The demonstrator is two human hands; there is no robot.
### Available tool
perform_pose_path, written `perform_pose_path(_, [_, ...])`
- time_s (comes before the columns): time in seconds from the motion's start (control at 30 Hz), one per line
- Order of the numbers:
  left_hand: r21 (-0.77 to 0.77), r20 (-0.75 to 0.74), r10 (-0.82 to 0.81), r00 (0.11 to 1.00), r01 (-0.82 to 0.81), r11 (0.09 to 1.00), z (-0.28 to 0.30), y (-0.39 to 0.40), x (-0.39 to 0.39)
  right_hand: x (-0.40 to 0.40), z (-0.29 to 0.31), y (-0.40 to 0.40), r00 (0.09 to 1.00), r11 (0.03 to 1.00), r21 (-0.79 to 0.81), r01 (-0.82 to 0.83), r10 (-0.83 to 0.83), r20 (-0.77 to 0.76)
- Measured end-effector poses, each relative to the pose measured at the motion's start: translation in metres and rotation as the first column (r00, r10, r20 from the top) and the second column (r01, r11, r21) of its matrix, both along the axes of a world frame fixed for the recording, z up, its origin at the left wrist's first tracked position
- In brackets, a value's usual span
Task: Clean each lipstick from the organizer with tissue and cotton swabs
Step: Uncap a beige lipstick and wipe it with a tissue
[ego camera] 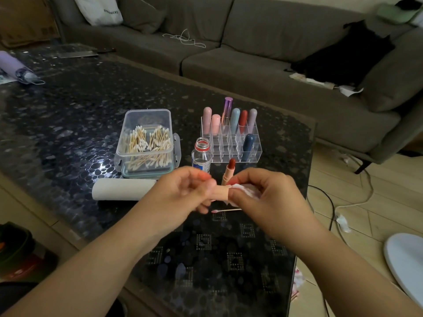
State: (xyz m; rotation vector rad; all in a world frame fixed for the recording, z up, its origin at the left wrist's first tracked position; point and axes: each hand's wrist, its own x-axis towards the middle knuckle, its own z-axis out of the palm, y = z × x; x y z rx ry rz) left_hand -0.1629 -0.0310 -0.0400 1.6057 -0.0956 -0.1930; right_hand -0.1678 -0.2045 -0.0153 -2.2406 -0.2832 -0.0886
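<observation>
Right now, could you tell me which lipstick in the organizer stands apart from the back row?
The dark blue lipstick: it stands alone toward the clear organizer's front right, while the other six line the back row.

Open tabletop [68, 115] at left; swab box [146, 143], bottle [201, 154], organizer [231, 143] & tissue roll [123, 189] crowd the middle.

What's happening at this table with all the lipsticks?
A person is cleaning lipsticks. The left hand holds a peach lipstick cap while the right hand wipes it with a tissue. The uncapped lipstick stands behind it, a used cotton swab lies below, and seven more lipsticks wait in the clear organizer.
</observation>
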Motion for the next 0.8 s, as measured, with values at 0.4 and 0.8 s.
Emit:
perform_pose_path(0.4, [-0.109, 0.087, -0.048, 0.995, 0.057, 0.992, 0.0022, 0.0006, -0.0019, 0.0005, -0.0031, 0.0024, 0.987, 0.980, 0.197, 0.034, -0.001, -0.162])
perform_pose_path(0.8, [-0.014, 0.196, -0.048, 0.979, 0.052, 0.999, -0.0039, 0.0030, -0.0011, -0.0014, -0.0073, 0.0059, 0.978, 0.964, 0.250, 0.094, -0.042, -0.205])
